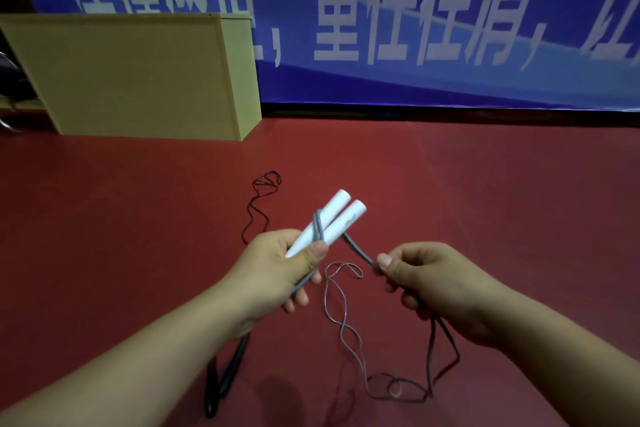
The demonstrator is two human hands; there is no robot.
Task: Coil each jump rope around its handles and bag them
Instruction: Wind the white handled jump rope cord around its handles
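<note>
This looks like a sports hall or school stage: a dark red floor (pixel 450 184) fills the lower frame, a blue banner (pixel 450 28) (large white Chinese characters) spans the top, and a wooden lectern (pixel 138 73) stands upper left.

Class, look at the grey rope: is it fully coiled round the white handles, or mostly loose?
Mostly loose: only a turn or so of the grey rope crosses the white handles; the rest trails on the floor.

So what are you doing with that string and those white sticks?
A person is winding a jump rope. The left hand holds the two white handles side by side, with a turn or so of grey rope already round them. The right hand pinches the rope and pulls it tight; the rest trails loose on the red floor. A second, black rope and black handles lie on the floor, not yet coiled.
</note>
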